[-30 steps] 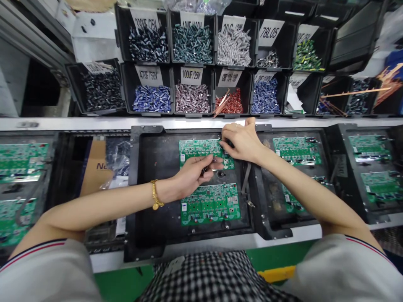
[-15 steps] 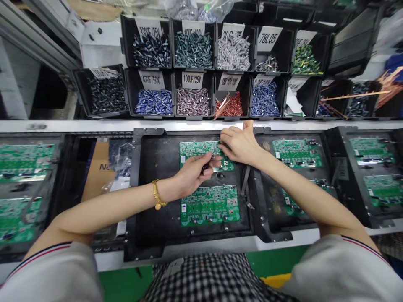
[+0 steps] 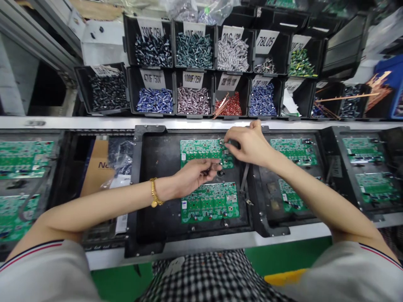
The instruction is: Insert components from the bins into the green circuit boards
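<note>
Right hand (image 3: 248, 144) shifted right over flat green board (image 3: 201, 150).

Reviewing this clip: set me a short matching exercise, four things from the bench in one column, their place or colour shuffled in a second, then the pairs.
Things:
1. left hand
2. right hand
3. bracelet
4. red parts bin

Descriptions:
A. gold, on the left wrist
B. lower row, right of the 100UF/25V bin
C. at the upper board's right end
D. at the upper board's lower edge

Pairs: 1-D, 2-C, 3-A, 4-B

upper circuit board (image 3: 201, 150): green, flat in the black carrier tray (image 3: 157, 167), its right end under both hands.
small dark part (image 3: 234, 144): pinched above that board's right end, probably a component; blurred.
</note>
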A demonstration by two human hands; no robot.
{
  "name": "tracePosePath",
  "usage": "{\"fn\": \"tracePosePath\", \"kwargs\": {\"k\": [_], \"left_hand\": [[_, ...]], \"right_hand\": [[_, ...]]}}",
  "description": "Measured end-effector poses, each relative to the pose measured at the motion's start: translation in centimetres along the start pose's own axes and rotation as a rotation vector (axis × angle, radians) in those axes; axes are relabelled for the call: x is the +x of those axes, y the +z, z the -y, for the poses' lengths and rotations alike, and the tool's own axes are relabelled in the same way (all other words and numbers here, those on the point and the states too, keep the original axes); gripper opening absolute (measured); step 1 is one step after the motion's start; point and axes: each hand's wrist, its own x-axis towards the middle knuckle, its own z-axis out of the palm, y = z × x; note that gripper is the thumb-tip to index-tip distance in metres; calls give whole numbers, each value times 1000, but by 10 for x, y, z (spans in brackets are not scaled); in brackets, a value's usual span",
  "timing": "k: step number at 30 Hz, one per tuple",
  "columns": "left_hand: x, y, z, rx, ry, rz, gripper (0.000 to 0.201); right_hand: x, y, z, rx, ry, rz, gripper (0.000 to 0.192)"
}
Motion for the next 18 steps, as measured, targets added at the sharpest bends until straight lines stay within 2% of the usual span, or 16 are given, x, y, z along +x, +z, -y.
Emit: {"fn": "tracePosePath", "kwargs": {"k": [5, 12, 18], "left_hand": [[-7, -7, 8, 112, -18, 60, 16], [-7, -15, 9, 23, 11, 26, 18], [-7, -2, 6, 12, 82, 5, 12]], "right_hand": [[8, 14, -29, 2, 19, -6, 17], [8, 17, -25, -51, 4, 3, 16], [8, 16, -22, -137, -42, 19, 21]]}}
